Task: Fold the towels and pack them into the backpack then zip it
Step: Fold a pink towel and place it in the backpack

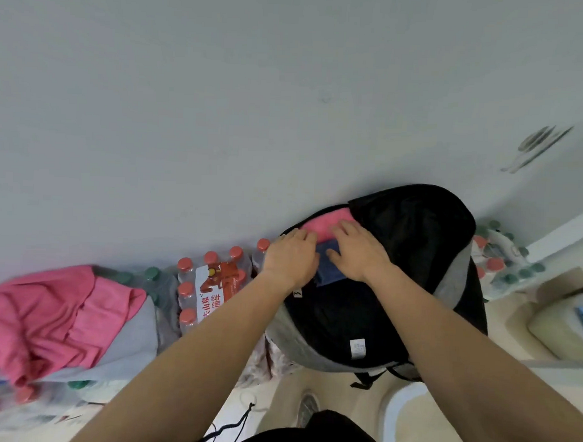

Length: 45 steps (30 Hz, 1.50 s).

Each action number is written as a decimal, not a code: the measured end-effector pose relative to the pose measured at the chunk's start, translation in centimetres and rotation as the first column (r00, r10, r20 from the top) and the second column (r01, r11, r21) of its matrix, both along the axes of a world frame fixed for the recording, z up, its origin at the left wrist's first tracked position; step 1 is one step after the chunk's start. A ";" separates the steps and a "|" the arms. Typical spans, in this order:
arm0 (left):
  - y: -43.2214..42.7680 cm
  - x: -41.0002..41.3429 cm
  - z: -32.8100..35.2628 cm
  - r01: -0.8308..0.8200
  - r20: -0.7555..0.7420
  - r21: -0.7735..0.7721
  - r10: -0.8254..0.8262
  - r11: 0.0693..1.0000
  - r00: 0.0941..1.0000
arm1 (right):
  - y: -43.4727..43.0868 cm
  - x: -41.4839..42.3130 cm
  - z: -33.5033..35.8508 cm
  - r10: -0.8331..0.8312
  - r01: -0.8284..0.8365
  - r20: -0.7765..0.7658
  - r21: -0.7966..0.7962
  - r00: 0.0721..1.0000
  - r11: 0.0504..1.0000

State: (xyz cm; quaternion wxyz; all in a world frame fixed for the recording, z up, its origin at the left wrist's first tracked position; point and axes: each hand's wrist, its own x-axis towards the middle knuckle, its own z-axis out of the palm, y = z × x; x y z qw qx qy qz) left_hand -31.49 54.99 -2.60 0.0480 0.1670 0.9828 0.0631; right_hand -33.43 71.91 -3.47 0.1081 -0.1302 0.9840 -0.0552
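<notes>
Bottle packs (212, 284) and loose towels (59, 312) beside backpack (412, 225)

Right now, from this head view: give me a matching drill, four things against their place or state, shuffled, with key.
Things:
1. blue towel
2. pink towel heap
3. backpack
4. red-capped bottle pack

Place or state:
A. far left, lying on top of bottled water
B. unzipped, top flap thrown back
C. at the backpack's mouth, between the left hand and the right hand
D. standing between the pink heap and the backpack

Pairs: 1-C, 2-A, 3-B, 4-D
</notes>
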 end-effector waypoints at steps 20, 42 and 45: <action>-28.1 9.5 5.1 -0.430 0.099 0.111 0.421 0.896 0.902 | -26.4 6.0 6.7 0.257 -0.256 0.032 -0.035 0.966 0.966; -48.3 24.6 -6.0 -0.612 0.138 0.172 0.596 0.772 0.791 | -51.3 17.9 -2.6 0.513 -0.492 0.069 -0.196 0.856 0.848; -48.3 24.9 -5.8 -0.629 0.147 0.297 0.617 0.718 0.773 | -51.4 18.1 -2.9 0.475 -0.437 0.055 -0.310 0.878 0.844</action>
